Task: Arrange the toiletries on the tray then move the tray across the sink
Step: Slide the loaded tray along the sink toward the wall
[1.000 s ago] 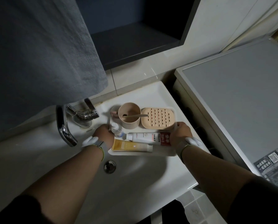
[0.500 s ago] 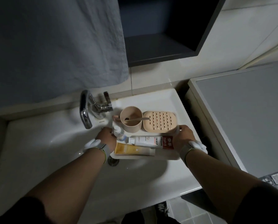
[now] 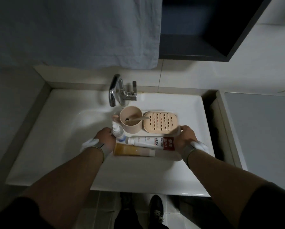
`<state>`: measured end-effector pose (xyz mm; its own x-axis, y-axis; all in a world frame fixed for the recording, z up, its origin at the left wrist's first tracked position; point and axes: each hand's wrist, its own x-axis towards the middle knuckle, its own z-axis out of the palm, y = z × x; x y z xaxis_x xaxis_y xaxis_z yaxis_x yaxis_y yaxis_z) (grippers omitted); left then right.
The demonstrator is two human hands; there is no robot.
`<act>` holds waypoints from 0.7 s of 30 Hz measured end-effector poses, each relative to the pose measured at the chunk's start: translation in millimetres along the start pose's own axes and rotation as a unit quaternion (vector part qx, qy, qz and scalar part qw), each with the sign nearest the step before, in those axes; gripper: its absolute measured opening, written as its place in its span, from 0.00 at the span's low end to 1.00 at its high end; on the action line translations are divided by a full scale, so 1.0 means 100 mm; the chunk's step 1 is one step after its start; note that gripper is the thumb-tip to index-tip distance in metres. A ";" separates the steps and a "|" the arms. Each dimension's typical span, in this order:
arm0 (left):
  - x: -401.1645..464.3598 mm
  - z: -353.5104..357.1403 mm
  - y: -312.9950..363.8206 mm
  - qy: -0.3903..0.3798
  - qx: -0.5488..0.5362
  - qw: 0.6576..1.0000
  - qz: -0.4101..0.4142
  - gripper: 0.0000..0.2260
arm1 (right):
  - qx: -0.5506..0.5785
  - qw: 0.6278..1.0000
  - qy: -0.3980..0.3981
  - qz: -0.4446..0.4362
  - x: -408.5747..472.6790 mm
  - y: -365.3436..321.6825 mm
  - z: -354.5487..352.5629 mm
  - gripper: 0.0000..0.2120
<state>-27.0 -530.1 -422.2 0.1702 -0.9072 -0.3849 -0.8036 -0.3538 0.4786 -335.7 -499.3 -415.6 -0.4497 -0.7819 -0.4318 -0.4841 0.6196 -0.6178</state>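
A dim bathroom, white sink under a chrome tap. Your left hand and right hand each grip an end of the tray, held over the basin's right half. The arranging looks done: cup, soap dish, small bottle and two tubes all sit on it. The crossing remains. Against the earlier frame, the tray sits further left, nearer the tap
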 end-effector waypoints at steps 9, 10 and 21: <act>-0.17 -0.33 -0.52 0.031 -0.008 0.999 -0.043 0.10 | -0.018 0.999 -0.029 -0.042 -0.23 -0.33 0.38 0.18; -0.17 -0.37 -0.57 0.033 -0.012 0.998 -0.046 0.11 | -0.023 0.998 -0.027 -0.043 -0.26 -0.38 0.42 0.19; 0.07 -1.03 -1.40 0.026 -0.002 0.996 -0.085 0.10 | -0.025 0.996 -0.069 -0.041 -0.51 -0.96 1.34 0.19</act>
<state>145.8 -510.7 -410.5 0.3340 -0.8443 -0.4189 -0.7582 -0.5047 0.4127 -166.1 -528.2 -422.7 -0.3022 -0.8297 -0.4693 -0.5535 0.5536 -0.6222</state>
